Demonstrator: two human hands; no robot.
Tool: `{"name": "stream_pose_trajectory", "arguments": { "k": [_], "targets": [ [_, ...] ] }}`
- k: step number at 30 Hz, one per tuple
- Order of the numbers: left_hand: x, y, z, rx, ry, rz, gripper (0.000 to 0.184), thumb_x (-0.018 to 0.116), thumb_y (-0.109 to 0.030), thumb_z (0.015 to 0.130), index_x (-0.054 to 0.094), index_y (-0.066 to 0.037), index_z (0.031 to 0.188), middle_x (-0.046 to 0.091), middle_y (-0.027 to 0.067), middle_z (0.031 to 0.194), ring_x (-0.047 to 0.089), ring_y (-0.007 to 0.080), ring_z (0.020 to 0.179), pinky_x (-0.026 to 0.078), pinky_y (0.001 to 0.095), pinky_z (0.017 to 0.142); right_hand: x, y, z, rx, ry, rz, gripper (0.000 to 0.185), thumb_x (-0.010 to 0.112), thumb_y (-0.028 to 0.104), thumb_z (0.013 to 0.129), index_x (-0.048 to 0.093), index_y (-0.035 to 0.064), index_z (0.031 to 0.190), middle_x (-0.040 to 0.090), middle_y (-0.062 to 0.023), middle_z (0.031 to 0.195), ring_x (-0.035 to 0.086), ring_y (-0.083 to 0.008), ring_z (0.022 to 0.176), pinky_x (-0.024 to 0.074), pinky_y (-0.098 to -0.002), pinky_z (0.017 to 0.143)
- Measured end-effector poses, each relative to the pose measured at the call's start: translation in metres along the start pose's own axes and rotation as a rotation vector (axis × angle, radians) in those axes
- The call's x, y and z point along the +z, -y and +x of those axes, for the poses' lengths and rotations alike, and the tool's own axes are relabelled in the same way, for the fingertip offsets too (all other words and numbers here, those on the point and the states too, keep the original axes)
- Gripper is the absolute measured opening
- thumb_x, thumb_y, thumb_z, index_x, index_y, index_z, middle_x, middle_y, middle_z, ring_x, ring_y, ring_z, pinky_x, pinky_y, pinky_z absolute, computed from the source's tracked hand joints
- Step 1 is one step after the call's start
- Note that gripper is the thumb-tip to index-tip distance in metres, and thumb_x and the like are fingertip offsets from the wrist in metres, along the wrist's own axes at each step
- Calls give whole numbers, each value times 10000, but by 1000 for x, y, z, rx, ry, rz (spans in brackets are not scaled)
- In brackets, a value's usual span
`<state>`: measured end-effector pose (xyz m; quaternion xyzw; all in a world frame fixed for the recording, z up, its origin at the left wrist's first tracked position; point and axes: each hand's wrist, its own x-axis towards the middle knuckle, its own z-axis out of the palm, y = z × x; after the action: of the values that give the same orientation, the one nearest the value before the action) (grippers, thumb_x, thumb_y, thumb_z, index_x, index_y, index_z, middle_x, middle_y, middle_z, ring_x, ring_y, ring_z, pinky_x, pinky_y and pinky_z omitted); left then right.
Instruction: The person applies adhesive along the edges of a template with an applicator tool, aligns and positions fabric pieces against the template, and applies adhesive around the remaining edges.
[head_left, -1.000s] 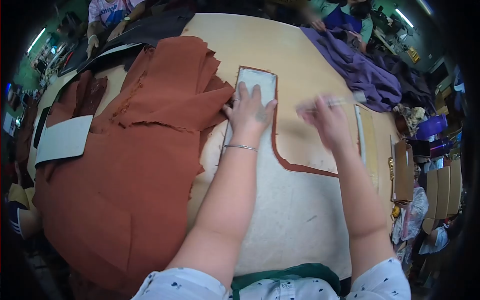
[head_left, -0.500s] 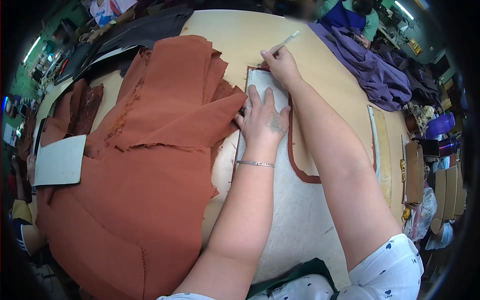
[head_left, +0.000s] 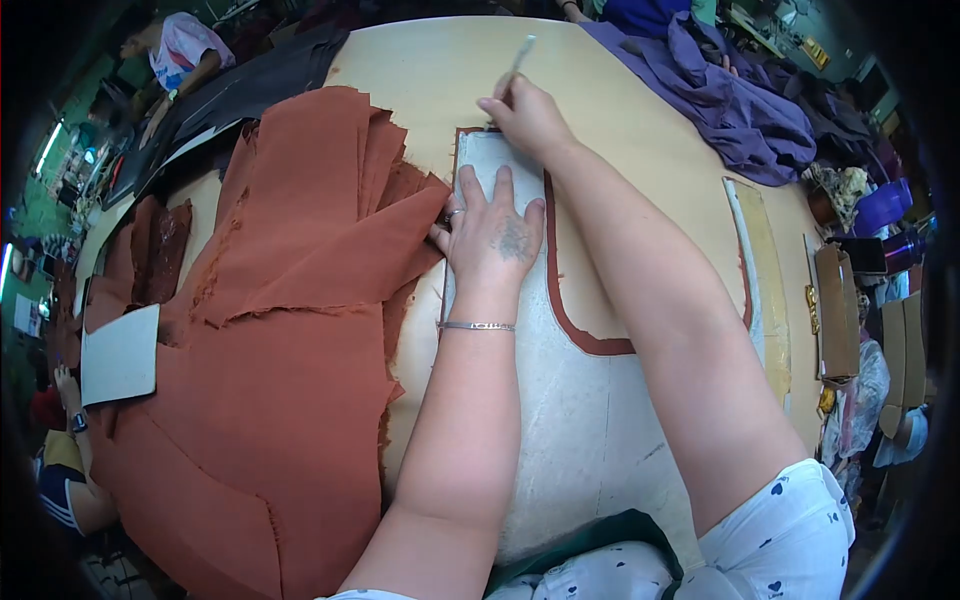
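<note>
A pale grey pattern board (head_left: 560,430) lies on a rust-brown fabric piece, whose edge (head_left: 585,342) shows around it. Pressing on the board's narrow upper part, my left hand (head_left: 492,235) has its fingers spread. Just beyond the board's top edge, my right hand (head_left: 530,115) is closed round a thin pale pen-like tool (head_left: 522,55) whose upper end sticks up; its tip is too small to make out. Left of my left hand is a large heap of rust-brown fabric (head_left: 290,400), its folded corner touching or nearly touching my fingers.
A small white board (head_left: 120,355) rests on the heap's left side. Purple cloth (head_left: 700,90) lies at the far right, dark cloth (head_left: 250,85) at the far left. A cardboard box (head_left: 836,310) stands on the right. Other people (head_left: 190,50) are around the table.
From above the table right of the board, my right hand has moved up and left to the board's top edge with the tool. My left hand stays on the board. The camera view has shifted.
</note>
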<state>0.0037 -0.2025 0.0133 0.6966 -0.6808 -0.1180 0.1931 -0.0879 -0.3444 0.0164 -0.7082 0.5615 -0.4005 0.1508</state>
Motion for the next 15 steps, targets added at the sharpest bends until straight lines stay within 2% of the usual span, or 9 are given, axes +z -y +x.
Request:
{"name": "stream_pose_trajectory", "arguments": {
  "k": [2, 5, 6, 9, 12, 15],
  "targets": [
    [-3, 0, 1, -6, 40, -2, 572, 445, -485, 838, 374, -203, 1330, 209, 154, 1420, 172, 418, 1306, 172, 624, 990, 2, 10, 1, 17, 30, 1, 282, 612, 272, 813, 536, 5, 864, 599, -107, 719, 589, -212, 669, 475, -325, 653],
    [1, 2, -1, 30, -47, 10, 550, 500, -413, 821, 404, -170, 1305, 248, 171, 1377, 328, 414, 1231, 231, 621, 954, -26, -13, 5, 43, 22, -141, 270, 597, 263, 809, 531, 10, 874, 615, -152, 774, 605, -282, 735, 476, -361, 706],
    [1, 2, 0, 28, -45, 17, 552, 498, -415, 821, 403, -170, 1306, 244, 171, 1381, 329, 414, 1230, 232, 619, 955, -38, -18, 4, 70, 34, -201, 265, 591, 255, 807, 534, 11, 892, 625, -172, 807, 615, -310, 772, 478, -372, 731],
    [1, 1, 1, 22, -13, 45, 548, 472, -434, 832, 394, -196, 1319, 215, 169, 1400, 317, 418, 1238, 226, 615, 960, -57, -33, -18, 177, -216, 229, 246, 597, 238, 814, 524, 11, 877, 619, -146, 765, 612, -258, 719, 481, -346, 702],
    [0, 0, 0, 39, 16, 92, 533, 443, -451, 845, 383, -236, 1329, 200, 167, 1409, 297, 417, 1251, 213, 615, 969, -39, -39, -38, 88, -293, 279, 220, 605, 190, 838, 477, 12, 844, 571, -62, 677, 556, -107, 599, 460, -242, 573],
    [-3, -1, 0, 27, 28, 103, 515, 428, -457, 851, 386, -262, 1326, 194, 164, 1408, 282, 425, 1255, 203, 619, 974, -32, -32, -48, 77, -321, 166, 240, 606, 221, 837, 491, 12, 851, 575, -71, 675, 563, -147, 599, 460, -282, 587]
  ]
}}
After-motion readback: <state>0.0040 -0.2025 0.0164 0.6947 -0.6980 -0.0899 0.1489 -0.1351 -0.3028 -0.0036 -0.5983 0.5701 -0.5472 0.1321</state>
